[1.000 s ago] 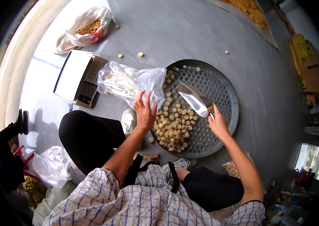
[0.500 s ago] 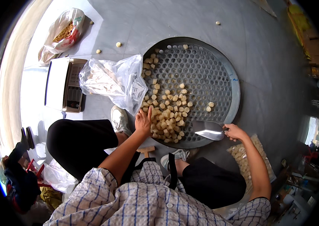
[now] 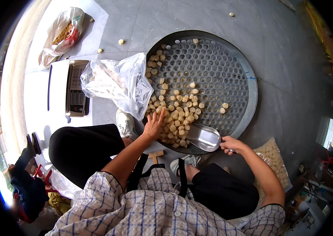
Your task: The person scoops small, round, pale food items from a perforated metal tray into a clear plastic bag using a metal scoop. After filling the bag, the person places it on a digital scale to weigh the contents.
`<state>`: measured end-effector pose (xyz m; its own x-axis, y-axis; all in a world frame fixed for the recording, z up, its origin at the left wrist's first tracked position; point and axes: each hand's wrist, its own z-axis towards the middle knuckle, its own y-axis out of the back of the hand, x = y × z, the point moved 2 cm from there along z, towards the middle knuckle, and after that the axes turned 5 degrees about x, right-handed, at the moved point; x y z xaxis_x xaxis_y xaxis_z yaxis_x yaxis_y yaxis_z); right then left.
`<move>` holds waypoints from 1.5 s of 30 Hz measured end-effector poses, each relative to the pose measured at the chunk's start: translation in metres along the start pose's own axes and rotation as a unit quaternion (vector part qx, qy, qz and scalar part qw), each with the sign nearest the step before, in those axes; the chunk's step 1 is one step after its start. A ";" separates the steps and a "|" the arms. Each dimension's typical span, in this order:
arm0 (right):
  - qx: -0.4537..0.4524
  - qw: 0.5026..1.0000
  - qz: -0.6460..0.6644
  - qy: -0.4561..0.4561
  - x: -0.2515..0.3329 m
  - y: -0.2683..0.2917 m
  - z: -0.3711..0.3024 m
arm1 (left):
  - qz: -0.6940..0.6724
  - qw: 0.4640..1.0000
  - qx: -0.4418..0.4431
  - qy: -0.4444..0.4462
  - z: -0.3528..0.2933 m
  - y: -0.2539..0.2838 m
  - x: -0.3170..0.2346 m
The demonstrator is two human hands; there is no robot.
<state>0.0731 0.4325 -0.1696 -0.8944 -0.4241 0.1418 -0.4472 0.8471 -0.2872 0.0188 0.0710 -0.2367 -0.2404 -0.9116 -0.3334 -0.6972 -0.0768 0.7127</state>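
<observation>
Our pile of small, cream-coloured, stubby cylindrical pieces [image 3: 176, 122] sits at the near-left side of a big round grey tray [image 3: 254, 90] w/ a raised rim & rows of round holes or dimples (can't tell which); a few strays lie farther off across it. Our shiny silver metal scoop [image 3: 206, 137] is in the tray's near part, its lip against the pile's right edge. Our right hand [image 3: 232, 145] has its fingers clamped round the scoop's handle; our left hand [image 3: 154, 125] has its fingers spread, tips touching the pieces. Risks, as we judge: too hard a shove w/ the scoop could send pieces over the near rim, b/c the pile lies close to it; the lip could snag on the tray's pattern, or nip our left fingertips if they slide its way. The clear, crinkled plastic bag [image 3: 135, 86] overlaps the tray's left rim, so a left-arm swing could drag it. Beyond: a white-topped scale [image 3: 59, 87], loose pieces [image 3: 121, 41] on the grey floor [image 3: 284, 98], & a filled clear bag [image 3: 272, 157] near our right forearm.
</observation>
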 end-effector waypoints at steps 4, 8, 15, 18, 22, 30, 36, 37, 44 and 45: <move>-0.008 0.999 0.020 0.049 0.028 -0.042 0.032 | -0.047 0.995 -0.090 -0.014 -0.003 -0.006 -0.006; -0.022 0.995 -0.052 0.085 0.056 -0.046 0.048 | -0.280 0.958 -0.066 0.009 0.005 0.009 -0.019; 0.014 0.990 -0.023 0.137 0.084 -0.051 0.049 | -0.251 0.965 -0.079 0.009 -0.001 0.045 -0.080; 0.037 0.989 -0.016 0.145 0.084 -0.041 0.037 | -0.205 0.973 -0.107 -0.014 -0.013 0.052 -0.092; 0.053 0.987 0.000 0.151 0.083 -0.025 0.012 | -0.118 0.973 -0.189 -0.062 -0.028 0.080 -0.105; 0.039 0.988 0.028 0.145 0.084 -0.023 -0.034 | -0.019 0.899 -0.434 0.056 -0.042 0.153 -0.037; 0.025 0.988 0.041 0.144 0.104 -0.040 -0.064 | -0.097 0.899 -0.396 0.161 -0.047 0.155 0.037; 0.022 0.988 0.043 0.149 0.112 -0.047 -0.070 | -0.102 0.867 -0.462 0.157 -0.053 0.159 0.034; 0.020 0.979 0.015 0.203 0.206 -0.125 -0.061 | -0.161 0.835 -0.509 0.138 -0.063 0.164 0.046; 0.016 0.976 0.003 0.219 0.223 -0.140 -0.046 | -0.167 0.835 -0.506 0.136 -0.064 0.165 0.045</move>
<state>-0.0641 0.2341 -0.0545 -0.8149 -0.2354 0.5296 -0.4475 0.8362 -0.3170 -0.0638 -0.0090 -0.0946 0.1123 -0.8189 -0.5628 0.2671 -0.5207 0.8109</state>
